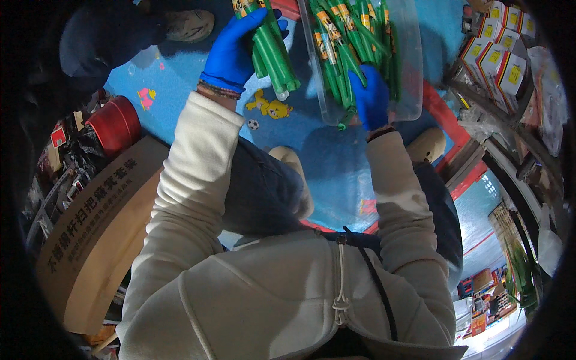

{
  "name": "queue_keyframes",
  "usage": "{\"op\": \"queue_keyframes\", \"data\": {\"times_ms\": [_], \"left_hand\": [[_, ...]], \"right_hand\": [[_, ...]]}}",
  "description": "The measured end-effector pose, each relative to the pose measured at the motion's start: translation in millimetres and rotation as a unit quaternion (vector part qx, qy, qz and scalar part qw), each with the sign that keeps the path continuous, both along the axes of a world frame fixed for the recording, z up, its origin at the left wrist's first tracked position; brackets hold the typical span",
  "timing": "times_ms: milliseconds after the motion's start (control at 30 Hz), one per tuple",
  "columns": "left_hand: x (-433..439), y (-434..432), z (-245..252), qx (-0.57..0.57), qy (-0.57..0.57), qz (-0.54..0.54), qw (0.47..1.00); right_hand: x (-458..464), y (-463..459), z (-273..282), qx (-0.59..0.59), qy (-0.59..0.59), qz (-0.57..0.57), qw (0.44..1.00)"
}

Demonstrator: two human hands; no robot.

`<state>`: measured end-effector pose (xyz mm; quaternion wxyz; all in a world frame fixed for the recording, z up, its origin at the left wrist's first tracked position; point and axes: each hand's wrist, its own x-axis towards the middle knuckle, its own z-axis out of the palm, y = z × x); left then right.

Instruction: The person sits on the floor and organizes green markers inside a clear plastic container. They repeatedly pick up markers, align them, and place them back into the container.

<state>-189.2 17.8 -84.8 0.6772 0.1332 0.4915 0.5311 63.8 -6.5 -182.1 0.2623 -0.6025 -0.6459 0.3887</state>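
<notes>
Several green plastic tubes with orange printed labels [274, 56] are bundled in my left hand [234, 51], which wears a blue glove and is closed round them. To the right stands a clear plastic bin [411, 90] that holds many more such green tubes [355, 36]. My right hand [371, 96], also in a blue glove, reaches over the bin's near side and touches the tubes there. Its fingertips are partly hidden, so its grip on any one tube is unclear.
A blue mat [333, 153] with cartoon prints covers the floor. At left are a long cardboard box [99, 216], a red bucket [117, 126] and another person's leg and shoe [189, 24]. White boxes [495, 58] fill a rack at right.
</notes>
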Motion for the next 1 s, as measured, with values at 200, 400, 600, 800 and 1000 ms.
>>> {"op": "queue_keyframes", "data": {"times_ms": [200,400,600,800,1000], "left_hand": [[4.4,-0.1,-0.1,-0.004,-0.022,0.024,0.999],[1.2,-0.3,-8.7,-0.034,-0.025,-0.007,0.999],[10.2,-4.1,-16.9,-0.011,-0.092,-0.02,0.995],[14.1,-4.4,-6.2,0.046,-0.152,-0.042,0.986],[13.3,-2.6,1.6,0.06,-0.145,-0.018,0.987]], "right_hand": [[-8.7,-1.4,9.6,0.052,0.07,-0.041,0.995],[-36.4,0.7,54.3,-0.061,0.132,-0.073,0.987],[-88.8,-1.9,103.2,0.019,0.053,0.076,0.996],[-85.4,-0.6,110.4,0.023,0.146,0.181,0.972],[-11.9,45.6,27.4,-0.102,0.024,-0.017,0.994]]}}
